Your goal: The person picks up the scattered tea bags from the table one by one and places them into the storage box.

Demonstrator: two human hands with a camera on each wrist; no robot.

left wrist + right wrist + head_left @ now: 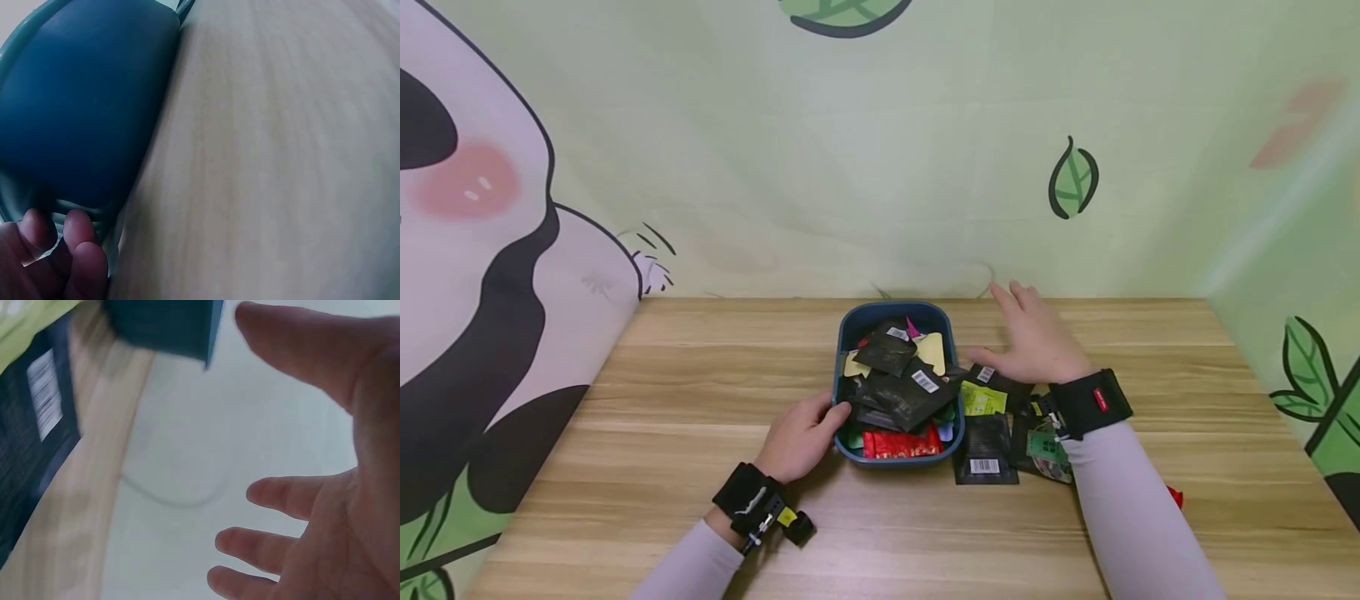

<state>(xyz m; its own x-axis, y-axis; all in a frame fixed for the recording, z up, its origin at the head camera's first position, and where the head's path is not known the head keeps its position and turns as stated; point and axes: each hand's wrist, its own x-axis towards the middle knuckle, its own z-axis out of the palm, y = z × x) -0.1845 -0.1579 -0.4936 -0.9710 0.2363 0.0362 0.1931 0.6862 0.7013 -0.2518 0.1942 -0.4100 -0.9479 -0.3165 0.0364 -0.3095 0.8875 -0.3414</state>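
Gripping the left side of a blue bin (895,464) with the left hand (797,437), with the thumb over the rim and, in the left wrist view, with curled fingers (80,228) against the outside of the bin. Standing upright on a wood-grain tabletop (700,375), near its back edge. Heaped inside with black packets (887,354), including two with white barcode labels on top; also filled with a red packet (895,445) at the near end and a pale yellow packet (931,354) toward the right rear.

Hovering just to the right of the bin with the right hand (1037,337), holding nothing, with fingers spread apart and thumb stretched toward the bin. Showing loose packets below and in front, beside the bin's right wall: a lime-green packet (983,401), a barcoded black packet (987,442) and a green-and-black packet (1045,446), partly hidden by the wrist. Revealing a bit of a red item (1176,498) past the right sleeve (1138,500), too covered to identify. Backed by a pale green wall (925,167) with drawn leaves and, at left, a large black-and-white cartoon animal (512,325).
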